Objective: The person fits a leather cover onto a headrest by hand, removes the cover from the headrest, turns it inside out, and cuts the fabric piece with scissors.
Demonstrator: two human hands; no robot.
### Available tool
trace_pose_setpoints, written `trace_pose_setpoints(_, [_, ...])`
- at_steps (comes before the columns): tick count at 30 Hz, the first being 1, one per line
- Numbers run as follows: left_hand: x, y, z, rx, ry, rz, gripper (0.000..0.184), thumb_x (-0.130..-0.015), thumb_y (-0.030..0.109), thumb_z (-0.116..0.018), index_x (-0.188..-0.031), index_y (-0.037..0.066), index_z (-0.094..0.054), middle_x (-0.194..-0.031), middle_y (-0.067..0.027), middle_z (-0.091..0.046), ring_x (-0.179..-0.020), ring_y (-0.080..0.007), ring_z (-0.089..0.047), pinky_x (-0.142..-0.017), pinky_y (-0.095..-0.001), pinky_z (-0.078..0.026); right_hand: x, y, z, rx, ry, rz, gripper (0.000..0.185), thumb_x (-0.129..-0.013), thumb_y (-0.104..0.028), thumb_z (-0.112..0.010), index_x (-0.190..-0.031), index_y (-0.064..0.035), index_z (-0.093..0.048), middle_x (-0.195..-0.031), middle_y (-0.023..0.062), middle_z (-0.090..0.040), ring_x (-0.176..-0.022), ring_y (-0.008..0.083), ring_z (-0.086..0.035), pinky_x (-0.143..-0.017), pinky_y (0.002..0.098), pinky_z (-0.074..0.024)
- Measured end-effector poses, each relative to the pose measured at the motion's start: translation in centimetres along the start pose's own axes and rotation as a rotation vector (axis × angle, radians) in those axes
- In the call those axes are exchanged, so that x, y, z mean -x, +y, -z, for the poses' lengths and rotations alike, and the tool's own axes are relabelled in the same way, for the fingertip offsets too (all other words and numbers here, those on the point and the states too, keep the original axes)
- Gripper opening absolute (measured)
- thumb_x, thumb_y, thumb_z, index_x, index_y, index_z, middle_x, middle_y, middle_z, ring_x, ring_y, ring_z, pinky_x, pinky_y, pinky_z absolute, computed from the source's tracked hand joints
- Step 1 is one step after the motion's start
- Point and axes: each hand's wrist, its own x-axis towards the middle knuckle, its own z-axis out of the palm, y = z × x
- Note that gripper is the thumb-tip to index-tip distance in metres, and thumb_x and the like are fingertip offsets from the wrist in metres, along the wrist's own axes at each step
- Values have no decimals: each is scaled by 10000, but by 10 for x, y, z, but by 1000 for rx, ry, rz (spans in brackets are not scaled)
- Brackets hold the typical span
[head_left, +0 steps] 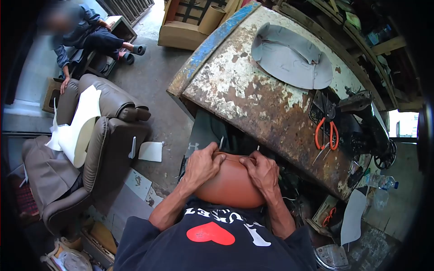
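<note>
A car headrest (230,187) covered in orange-brown leather rests against my torso, with two metal posts (221,143) sticking up from its far edge. My left hand (203,163) is closed on that edge at the left, its thumb and fingers pinching the leather near a seam. At the right, my right hand (263,170) grips the same edge with its thumb pressed on the leather. Both hands are near the worktable's front edge. The underside of the headrest and most of my fingertips are hidden.
A worn worktable (226,90) holds a grey cut piece (291,58), orange-handled scissors (326,134) and a black sewing machine (368,113). On the left stands a brown armchair (122,131) with white material (86,117) on it. A person (83,34) sits beyond it. Plastic bottles (382,182) lie at right.
</note>
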Motion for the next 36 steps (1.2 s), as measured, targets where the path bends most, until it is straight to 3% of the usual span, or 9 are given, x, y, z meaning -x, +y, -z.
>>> trace_pose_setpoints(3, [-12,-1,-5,-42,6,-2,298,-934,270,-728,-921,3,-595,-766,-267,-670,-778,-501,-668,-682,-550,-509,-8,-1,3,44,-69,-58,356,-932,-445,-713,-962,-93,-752,-883,208,-749,-882,424,-733,-768,515,-562])
trace_pose_setpoints(6, [-13,4,-13,-58,0,33,256,-909,245,-735,-963,14,-638,-930,-247,-708,-907,-464,-685,-783,-539,-522,-14,2,3,92,-140,-97,375,-924,-459,-716,-973,-89,-754,-919,215,-754,-922,435,-730,-797,519,-562])
trace_pose_setpoints(8, [4,8,-23,-381,391,-482,237,-879,214,-735,-1029,41,-675,-1163,-202,-677,-1091,-400,-642,-928,-504,-503,-15,6,5,109,-183,-108,385,-924,-472,-715,-974,-92,-755,-909,214,-758,-923,428,-738,-807,521,-564])
trace_pose_setpoints(9, [16,0,-30,-446,249,-579,307,-877,243,-717,-1128,69,-693,-1276,-164,-612,-1195,-356,-570,-1053,-489,-431,-16,7,5,103,-178,-117,385,-924,-472,-715,-974,-92,-755,-909,214,-758,-923,428,-738,-807,521,-564])
trace_pose_setpoints(13, [30,2,-42,-435,167,-531,411,-909,332,-678,-1236,81,-686,-1224,-149,-638,-1174,-341,-586,-1107,-506,-384,2,16,-15,134,42,24,324,-911,-396,-729,-1025,-93,-728,-1017,180,-732,-969,421,-693,-859,503,-543])
trace_pose_setpoints(15, [29,1,-41,-420,154,-523,409,-908,334,-680,-1231,84,-689,-1209,-145,-642,-1162,-335,-591,-1096,-507,-389,16,22,-15,308,267,332,370,-901,-352,-734,-1146,-80,-676,-1137,128,-639,-1046,368,-602,-960,486,-482])
trace_pose_setpoints(18, [19,1,-33,-397,118,-517,403,-909,345,-682,-1223,92,-696,-1168,-135,-651,-1125,-321,-604,-1063,-502,-403,45,25,-8,175,239,449,472,-914,-407,-718,-1230,-62,-656,-1143,129,-633,-1065,348,-587,-975,497,-454])
trace_pose_setpoints(25, [10,4,-28,-445,42,-521,367,-930,379,-671,-1173,111,-728,-1039,-99,-668,-1013,-292,-620,-964,-471,-427,35,30,-1,235,64,308,565,-898,-534,-707,-1200,-57,-698,-1080,149,-648,-996,354,-596,-863,487,-458])
trace_pose_setpoints(36, [-2,13,-45,-500,32,-522,310,-956,331,-638,-1147,106,-734,-971,-88,-653,-958,-287,-618,-896,-460,-427,34,39,1,194,121,283,539,-888,-551,-714,-1143,-76,-732,-1053,132,-657,-976,333,-600,-839,490,-445])
